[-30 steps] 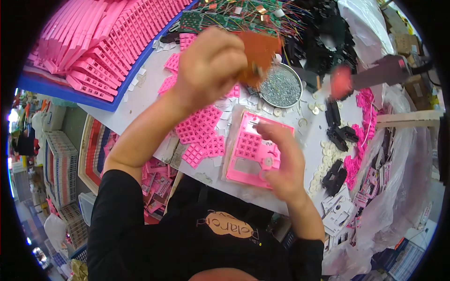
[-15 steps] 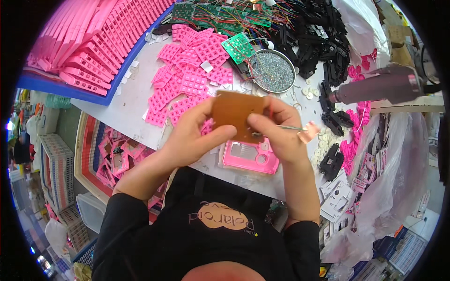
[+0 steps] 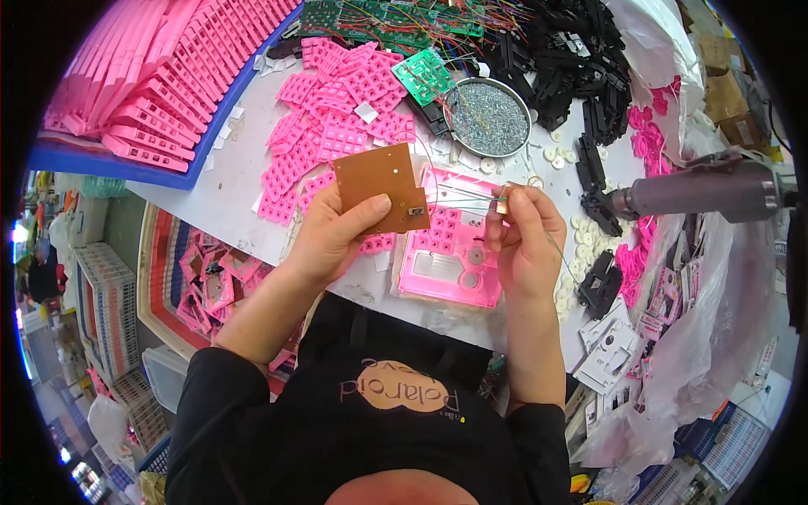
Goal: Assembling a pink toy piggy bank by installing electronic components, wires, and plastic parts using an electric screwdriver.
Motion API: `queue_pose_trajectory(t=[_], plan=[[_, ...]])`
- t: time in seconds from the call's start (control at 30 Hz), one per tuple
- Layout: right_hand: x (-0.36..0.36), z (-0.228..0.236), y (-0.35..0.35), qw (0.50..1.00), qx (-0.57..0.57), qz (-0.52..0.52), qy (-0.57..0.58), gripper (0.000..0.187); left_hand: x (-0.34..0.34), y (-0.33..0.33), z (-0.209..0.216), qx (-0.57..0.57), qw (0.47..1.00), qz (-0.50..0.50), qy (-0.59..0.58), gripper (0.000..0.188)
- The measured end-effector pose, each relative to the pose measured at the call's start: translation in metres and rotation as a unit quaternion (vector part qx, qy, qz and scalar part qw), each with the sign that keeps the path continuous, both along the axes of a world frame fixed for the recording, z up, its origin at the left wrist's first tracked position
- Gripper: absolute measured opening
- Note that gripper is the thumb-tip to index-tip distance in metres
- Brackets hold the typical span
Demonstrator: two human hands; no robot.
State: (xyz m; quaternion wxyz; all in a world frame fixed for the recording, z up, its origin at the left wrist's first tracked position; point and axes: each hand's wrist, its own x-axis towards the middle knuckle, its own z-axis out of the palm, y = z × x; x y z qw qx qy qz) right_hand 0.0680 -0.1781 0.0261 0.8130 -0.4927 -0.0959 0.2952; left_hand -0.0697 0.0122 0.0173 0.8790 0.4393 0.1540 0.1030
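Note:
A brown circuit board (image 3: 376,181) is gripped in my left hand (image 3: 320,240), the thumb lying across its face. A small black switch shows near the board's lower right corner. Thin wires (image 3: 461,200) stretch between the board and my right hand (image 3: 532,240), whose thumb and fingers are pinched on them. A small copper-coloured piece is partly visible at those fingertips. Below both hands lies a pink plastic housing (image 3: 486,292) with a rectangular window and a round hole. A pink button pad sits inside it, partly covered by the board and wires.
Pink button pads (image 3: 341,139) are heaped beyond my left hand, beside a green circuit board (image 3: 423,76). A round dish of screws (image 3: 488,118) stands at the back. An electric screwdriver (image 3: 707,198) juts in from the right, near black plastic parts (image 3: 562,63). Pink housings fill a blue tray (image 3: 189,178).
My hands have moved apart: the left carries the board leftward, while the right has released the board and now draws the wires to the right. More of the pink housing shows.

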Motion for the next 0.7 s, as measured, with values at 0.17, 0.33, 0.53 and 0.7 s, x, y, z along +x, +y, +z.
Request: queue_pose_trajectory(t=[0.17, 0.33, 0.53, 0.7], plan=[[0.003, -0.014, 0.008, 0.989, -0.102, 0.103, 0.028, 0.021, 0.01, -0.005, 0.013, -0.108, 0.982, -0.101, -0.12, 0.039], [0.004, -0.013, 0.004, 0.98, -0.156, 0.122, -0.035, 0.028, 0.004, -0.001, -0.005, 0.03, 0.988, -0.066, -0.138, 0.033], [0.002, 0.011, -0.015, 0.979, 0.034, 0.193, -0.058, 0.038, 0.0, -0.013, -0.009, 0.144, 0.98, -0.093, -0.097, 0.026], [-0.016, 0.015, -0.026, 0.999, -0.02, 0.043, -0.022, 0.01, -0.008, -0.009, -0.007, 0.104, 0.986, -0.121, -0.049, 0.027]])
